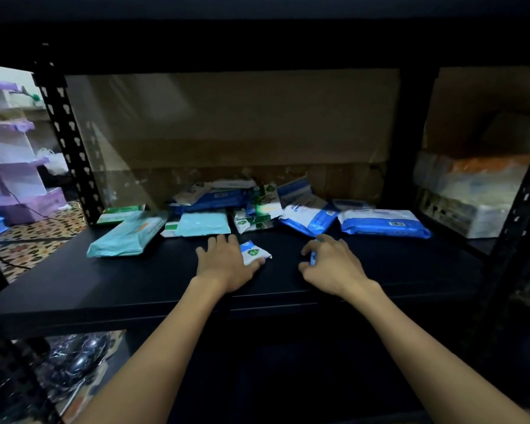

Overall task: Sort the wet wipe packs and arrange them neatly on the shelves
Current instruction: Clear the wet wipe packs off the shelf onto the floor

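Both hands are down on the black shelf. The left hand lies mostly flat with its thumb holding a small white-and-blue wipe pack, while the right hand has fingers curled around something small and blue that I can't make out. The other packs sit jumbled at the back: teal pack, blue packs, a heap in the middle. My guess at the risk: dragging a pack from that heap topples the rest. There's lots of open shelf in front, but the front edge is close.
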